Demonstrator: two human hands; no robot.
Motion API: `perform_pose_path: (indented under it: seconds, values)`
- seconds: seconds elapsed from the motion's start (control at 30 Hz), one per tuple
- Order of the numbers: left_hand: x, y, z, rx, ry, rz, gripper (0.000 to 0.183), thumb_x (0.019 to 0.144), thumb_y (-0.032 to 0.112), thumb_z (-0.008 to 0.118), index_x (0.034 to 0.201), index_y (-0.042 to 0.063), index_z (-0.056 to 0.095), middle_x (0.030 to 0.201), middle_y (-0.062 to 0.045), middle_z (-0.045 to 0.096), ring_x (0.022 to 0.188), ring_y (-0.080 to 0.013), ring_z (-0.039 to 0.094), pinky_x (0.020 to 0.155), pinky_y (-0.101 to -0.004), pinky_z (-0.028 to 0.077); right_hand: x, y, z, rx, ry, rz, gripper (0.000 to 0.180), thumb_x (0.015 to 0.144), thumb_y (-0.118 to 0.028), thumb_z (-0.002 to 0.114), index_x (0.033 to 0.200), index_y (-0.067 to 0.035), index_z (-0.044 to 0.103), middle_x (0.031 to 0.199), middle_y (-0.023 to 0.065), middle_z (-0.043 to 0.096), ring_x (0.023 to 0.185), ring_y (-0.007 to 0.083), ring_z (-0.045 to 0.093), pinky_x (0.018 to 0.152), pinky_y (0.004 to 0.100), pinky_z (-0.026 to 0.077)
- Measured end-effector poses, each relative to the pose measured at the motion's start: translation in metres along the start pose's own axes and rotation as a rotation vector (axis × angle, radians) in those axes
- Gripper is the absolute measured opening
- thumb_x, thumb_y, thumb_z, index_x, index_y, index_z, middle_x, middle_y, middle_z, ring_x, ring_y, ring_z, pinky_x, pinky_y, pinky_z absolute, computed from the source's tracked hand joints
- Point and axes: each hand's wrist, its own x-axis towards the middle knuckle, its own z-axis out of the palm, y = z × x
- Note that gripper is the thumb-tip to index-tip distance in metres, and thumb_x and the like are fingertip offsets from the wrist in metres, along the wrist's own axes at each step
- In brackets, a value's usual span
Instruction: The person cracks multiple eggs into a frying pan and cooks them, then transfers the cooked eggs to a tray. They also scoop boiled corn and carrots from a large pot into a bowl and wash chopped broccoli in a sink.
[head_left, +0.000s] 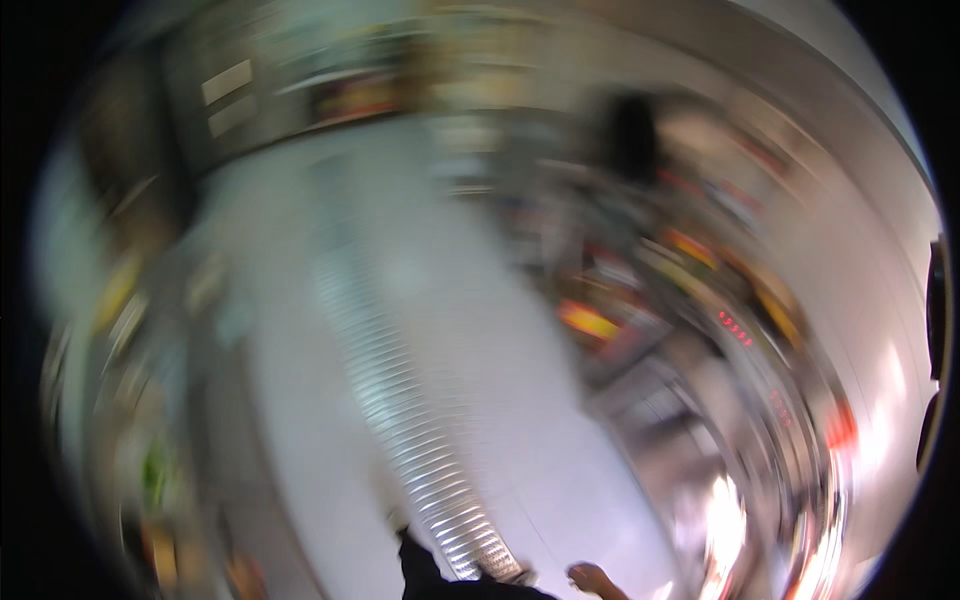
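Note:
My right hand (587, 576) hangs low at the bottom edge, over the pale floor (555, 465). Blur hides whether its fingers are apart or closed, and I see nothing held in it. My left hand is out of view. Before me a ribbed metal drain grate (420, 442) runs along the floor, away from my dark clothing (424, 566). The shape of a foot (396, 517) shows at the left of the grate.
Blurred metal counters with equipment (645, 405) line the right, with red digits on a display (735, 330). Along the left runs another counter (225, 420), with a green item (155, 472) beyond it. Shelving (352, 97) stands at the far end.

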Motion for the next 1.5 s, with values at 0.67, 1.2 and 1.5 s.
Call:
perform_pose_path:
  seconds: [0.67,1.2,1.5]
  values:
    - [-0.848,-0.164,0.398,1.198,-2.463,0.546,0.057,0.080,0.012,0.061,0.135,0.000,0.050,0.130,-0.019,0.057,0.124,-0.0274,0.053,0.105,-0.0376,0.042,-0.298,0.053,0.366,1.674,0.514,1.086,0.054,0.091,-0.050,0.052,0.125,-0.010,0.062,0.126,0.0217,0.061,0.120,0.0347,0.056,0.101,0.0470,0.042]
    - [-1.382,-0.013,0.571,0.506,-2.640,0.843,0.029,0.088,0.016,0.062,0.115,0.004,0.064,0.112,-0.015,0.068,0.106,-0.0301,0.065,0.092,-0.0362,0.050,-0.845,0.621,0.118,0.469,1.541,1.435,0.032,0.085,-0.003,0.064,0.116,0.000,0.058,0.102,0.0145,0.065,0.088,0.0243,0.067,0.072,0.0363,0.055]
    - [-1.401,-0.078,0.603,0.396,-1.526,0.535,0.017,0.095,0.016,0.060,0.106,0.004,0.065,0.101,-0.007,0.070,0.094,-0.0129,0.065,0.083,-0.0277,0.051,-1.080,0.915,0.269,0.071,0.830,1.722,0.067,0.086,-0.019,0.056,0.145,0.000,0.030,0.139,0.0283,0.044,0.127,0.0466,0.041,0.106,0.0539,0.035]
